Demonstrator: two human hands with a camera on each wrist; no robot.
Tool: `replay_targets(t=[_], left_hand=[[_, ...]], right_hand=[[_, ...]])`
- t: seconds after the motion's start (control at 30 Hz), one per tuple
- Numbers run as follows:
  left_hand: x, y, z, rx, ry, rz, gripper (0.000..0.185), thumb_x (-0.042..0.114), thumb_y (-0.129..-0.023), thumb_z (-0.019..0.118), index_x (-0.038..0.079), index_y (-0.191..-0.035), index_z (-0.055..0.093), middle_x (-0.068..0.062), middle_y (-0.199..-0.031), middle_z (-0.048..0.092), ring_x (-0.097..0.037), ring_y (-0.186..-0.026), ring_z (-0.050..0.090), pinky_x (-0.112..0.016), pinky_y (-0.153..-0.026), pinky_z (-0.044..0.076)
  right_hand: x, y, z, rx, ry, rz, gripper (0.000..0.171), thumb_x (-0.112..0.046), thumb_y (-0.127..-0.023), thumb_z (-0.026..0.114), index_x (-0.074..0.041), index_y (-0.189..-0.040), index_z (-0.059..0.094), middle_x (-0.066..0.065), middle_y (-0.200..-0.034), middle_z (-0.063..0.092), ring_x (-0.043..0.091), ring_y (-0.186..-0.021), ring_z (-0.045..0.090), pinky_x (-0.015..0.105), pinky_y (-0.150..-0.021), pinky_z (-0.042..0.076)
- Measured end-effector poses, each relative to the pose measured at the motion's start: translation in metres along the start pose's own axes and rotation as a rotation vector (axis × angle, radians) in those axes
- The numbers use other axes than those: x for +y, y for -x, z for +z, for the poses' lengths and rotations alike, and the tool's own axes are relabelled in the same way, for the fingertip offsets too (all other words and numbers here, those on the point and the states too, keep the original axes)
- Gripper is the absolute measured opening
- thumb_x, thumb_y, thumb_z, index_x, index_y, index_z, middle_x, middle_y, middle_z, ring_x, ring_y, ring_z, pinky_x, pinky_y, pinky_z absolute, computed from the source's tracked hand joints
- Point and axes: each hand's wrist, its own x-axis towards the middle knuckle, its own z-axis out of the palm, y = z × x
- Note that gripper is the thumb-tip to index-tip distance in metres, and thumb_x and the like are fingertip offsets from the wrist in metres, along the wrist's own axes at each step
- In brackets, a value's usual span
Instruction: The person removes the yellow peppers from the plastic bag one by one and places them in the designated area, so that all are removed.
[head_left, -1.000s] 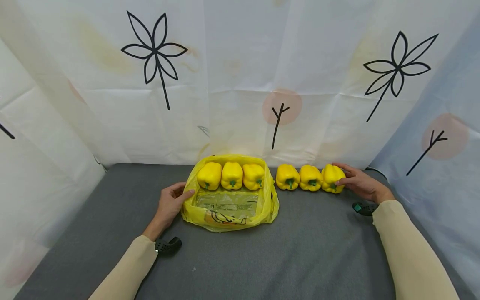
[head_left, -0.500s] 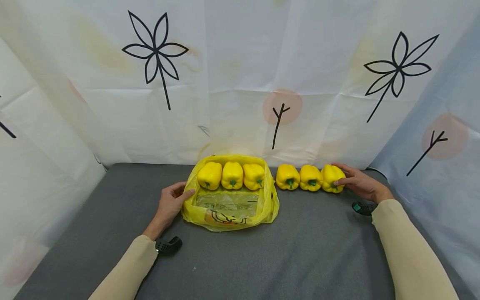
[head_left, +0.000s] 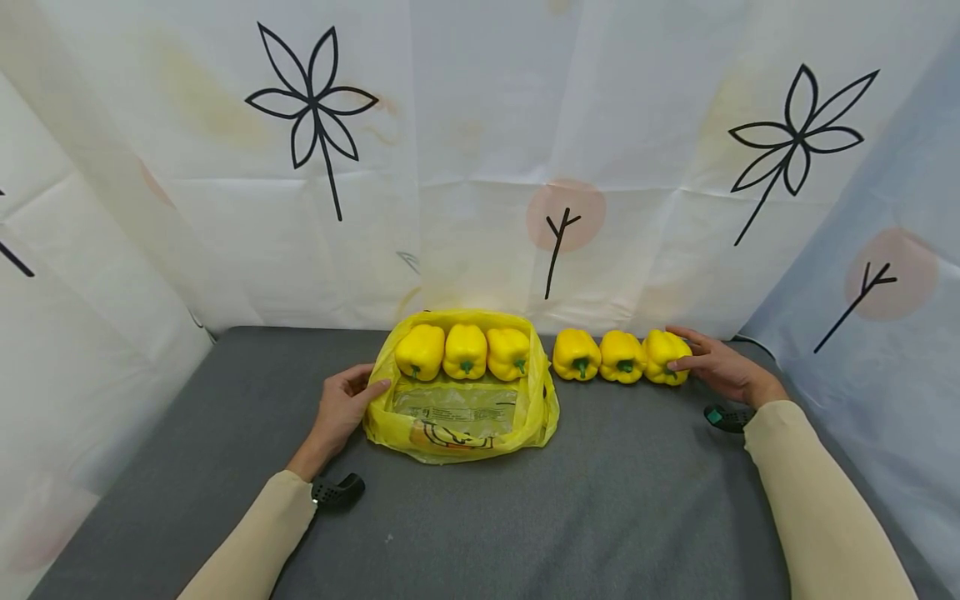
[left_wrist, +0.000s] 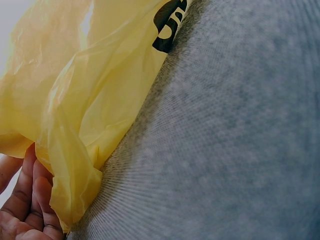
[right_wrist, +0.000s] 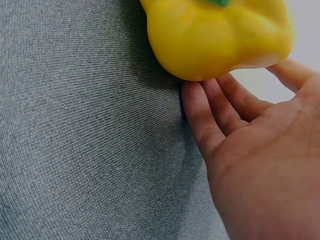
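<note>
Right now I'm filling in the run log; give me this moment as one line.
left hand: grips yellow bag rim | right hand: fingers on rightmost pepper | bag: three peppers | table: three peppers

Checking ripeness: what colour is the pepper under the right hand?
Yellow pepper, green stem; clearest in the right wrist view.
</note>
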Motion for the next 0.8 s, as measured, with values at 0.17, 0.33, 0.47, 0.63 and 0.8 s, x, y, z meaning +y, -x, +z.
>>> replay_targets(t=[0.17,0.33,0.47,0.63,0.8], left_hand=[[-0.001,0.0,0.0,-0.001,0.007,0.005,0.034,0.008,-0.09,0.063,-0.008,-0.119,0.059,-0.026,-0.105,0.059,-0.019,-0.082,0.06,-0.023,-0.066,0.052],[-0.002,0.0,0.0,0.0,0.01,0.006,0.034,0.008,-0.09,0.063,-0.008,-0.119,0.059,-0.027,-0.105,0.059,-0.015,-0.08,0.06,-0.023,-0.066,0.052],[-0.002,0.0,0.0,-0.001,0.011,0.003,0.034,0.008,-0.09,0.063,-0.008,-0.119,0.059,-0.027,-0.105,0.059,-0.014,-0.08,0.059,-0.023,-0.065,0.052],[-0.002,0.0,0.0,-0.002,0.009,0.004,0.034,0.009,-0.09,0.063,-0.008,-0.119,0.059,-0.027,-0.106,0.059,-0.013,-0.08,0.06,-0.023,-0.065,0.052],[-0.001,0.0,0.0,-0.002,0.001,0.006,0.034,0.009,-0.09,0.063,-0.008,-0.119,0.059,-0.027,-0.105,0.06,-0.013,-0.079,0.06,-0.023,-0.065,0.052]], right_hand=[[-0.001,0.002,0.0,0.005,-0.008,-0.005,0.084,-0.014,-0.093,0.058,-0.014,-0.152,-0.002,0.022,-0.153,-0.006,0.041,-0.138,0.007,0.06,-0.107,0.012],[-0.004,0.005,0.001,0.017,-0.018,-0.005,0.085,-0.016,-0.093,0.058,-0.013,-0.151,-0.003,0.024,-0.153,-0.007,0.041,-0.138,0.007,0.059,-0.107,0.013],[-0.004,0.007,0.001,0.034,-0.018,-0.01,0.085,-0.018,-0.093,0.058,-0.012,-0.151,-0.003,0.027,-0.152,-0.005,0.041,-0.137,0.01,0.058,-0.107,0.014],[-0.004,0.011,-0.002,0.06,-0.021,-0.025,0.081,-0.018,-0.095,0.056,-0.013,-0.152,-0.002,0.028,-0.151,-0.007,0.043,-0.137,0.007,0.058,-0.107,0.014],[-0.006,0.016,-0.005,0.069,-0.004,-0.059,0.077,-0.018,-0.096,0.054,-0.014,-0.152,0.001,0.026,-0.152,-0.002,0.038,-0.136,0.017,0.049,-0.105,0.027]])
